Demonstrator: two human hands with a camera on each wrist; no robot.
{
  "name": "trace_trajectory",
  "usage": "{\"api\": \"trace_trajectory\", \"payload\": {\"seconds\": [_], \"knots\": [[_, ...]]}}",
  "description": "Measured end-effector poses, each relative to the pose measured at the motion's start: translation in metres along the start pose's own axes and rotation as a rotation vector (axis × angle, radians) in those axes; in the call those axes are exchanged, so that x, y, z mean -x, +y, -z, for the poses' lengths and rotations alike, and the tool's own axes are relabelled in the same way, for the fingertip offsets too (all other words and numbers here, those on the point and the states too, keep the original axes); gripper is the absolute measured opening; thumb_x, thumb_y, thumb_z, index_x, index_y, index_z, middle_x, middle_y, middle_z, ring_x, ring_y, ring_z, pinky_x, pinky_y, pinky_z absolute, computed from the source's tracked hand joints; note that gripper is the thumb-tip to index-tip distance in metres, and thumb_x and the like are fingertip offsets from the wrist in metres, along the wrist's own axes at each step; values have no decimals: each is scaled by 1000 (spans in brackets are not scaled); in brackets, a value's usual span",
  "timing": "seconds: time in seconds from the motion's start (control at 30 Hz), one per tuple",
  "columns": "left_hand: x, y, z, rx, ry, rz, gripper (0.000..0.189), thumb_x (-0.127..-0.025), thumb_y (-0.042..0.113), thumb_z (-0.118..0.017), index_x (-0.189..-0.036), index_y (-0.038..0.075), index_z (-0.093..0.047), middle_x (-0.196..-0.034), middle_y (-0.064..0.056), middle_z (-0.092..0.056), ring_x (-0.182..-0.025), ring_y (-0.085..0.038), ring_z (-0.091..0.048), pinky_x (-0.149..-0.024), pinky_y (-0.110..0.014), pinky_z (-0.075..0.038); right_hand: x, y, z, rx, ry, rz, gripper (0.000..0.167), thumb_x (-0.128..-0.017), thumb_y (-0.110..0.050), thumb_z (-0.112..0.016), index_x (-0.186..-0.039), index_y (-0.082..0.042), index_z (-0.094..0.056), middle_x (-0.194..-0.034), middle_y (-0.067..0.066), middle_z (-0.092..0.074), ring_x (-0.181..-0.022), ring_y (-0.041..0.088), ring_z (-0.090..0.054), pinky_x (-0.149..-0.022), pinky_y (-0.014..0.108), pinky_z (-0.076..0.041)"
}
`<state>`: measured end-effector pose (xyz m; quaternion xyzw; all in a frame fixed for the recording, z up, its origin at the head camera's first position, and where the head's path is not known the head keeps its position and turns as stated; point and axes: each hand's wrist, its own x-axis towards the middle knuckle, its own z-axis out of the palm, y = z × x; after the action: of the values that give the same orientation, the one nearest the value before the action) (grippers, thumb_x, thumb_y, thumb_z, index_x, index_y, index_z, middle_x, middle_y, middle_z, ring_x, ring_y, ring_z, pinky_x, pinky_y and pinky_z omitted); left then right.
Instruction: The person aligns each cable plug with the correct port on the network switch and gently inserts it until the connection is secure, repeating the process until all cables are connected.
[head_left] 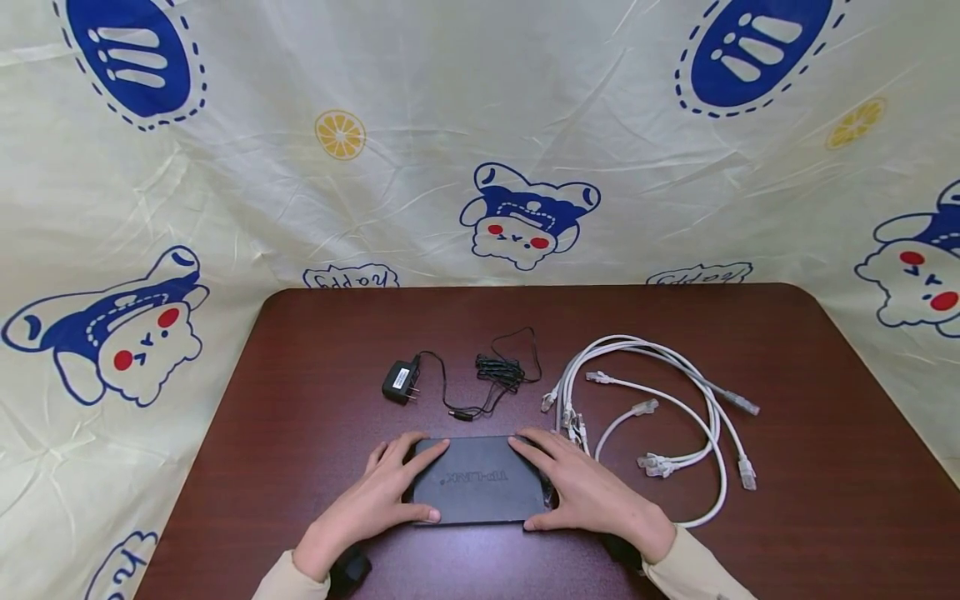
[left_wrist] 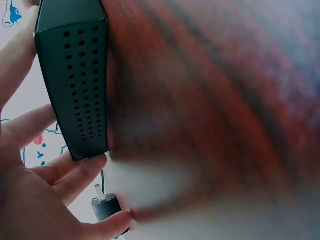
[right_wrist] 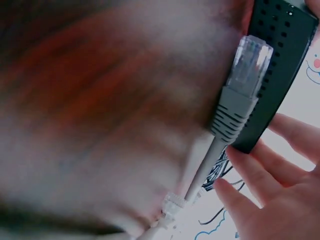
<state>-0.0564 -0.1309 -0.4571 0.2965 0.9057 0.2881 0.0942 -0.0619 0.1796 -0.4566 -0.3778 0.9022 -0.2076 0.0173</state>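
A flat dark TP-LINK network switch (head_left: 480, 483) lies near the front of the table, its lettering upside down in the head view. My left hand (head_left: 378, 492) holds its left end, thumb at the near edge and index finger at the far corner. The opposite end is held by my right hand (head_left: 588, 487), also with thumb near and fingers far. Vent holes cover the switch's side (left_wrist: 82, 85) in the left wrist view. In the right wrist view, a clear-tipped network cable plug (right_wrist: 240, 85) lies right beside the switch's vented side.
Beyond the switch lie a black power adapter (head_left: 401, 382) and its bundled cord (head_left: 501, 372). Several white network cables (head_left: 712, 408) lie coiled on the right of the brown table (head_left: 300, 433). A patterned cloth (head_left: 420, 75) hangs behind.
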Motion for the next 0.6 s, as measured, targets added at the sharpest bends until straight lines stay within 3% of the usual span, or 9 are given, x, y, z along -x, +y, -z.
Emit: {"api": "trace_trajectory", "payload": {"seconds": [0.27, 0.6], "knots": [[2, 2, 0, 9, 25, -15, 81, -75, 41, -77, -143, 10, -45, -136, -17, -39, -125, -32, -38, -97, -60, -25, -2, -1, 1, -57, 11, -30, 95, -62, -45, -84, -140, -8, -46, -137, 9, -42, -119, 21, -47, -93, 39, -43], [3, 13, 16, 81, 107, -38, 80, -76, 38, -79, -144, 11, -45, -136, -12, -38, -123, -30, -36, -96, -55, -30, 2, -4, 11, -163, 118, -15, 97, -60, -40, -87, -142, -12, -43, -140, 3, -37, -117, 17, -46, -87, 33, -46]]}}
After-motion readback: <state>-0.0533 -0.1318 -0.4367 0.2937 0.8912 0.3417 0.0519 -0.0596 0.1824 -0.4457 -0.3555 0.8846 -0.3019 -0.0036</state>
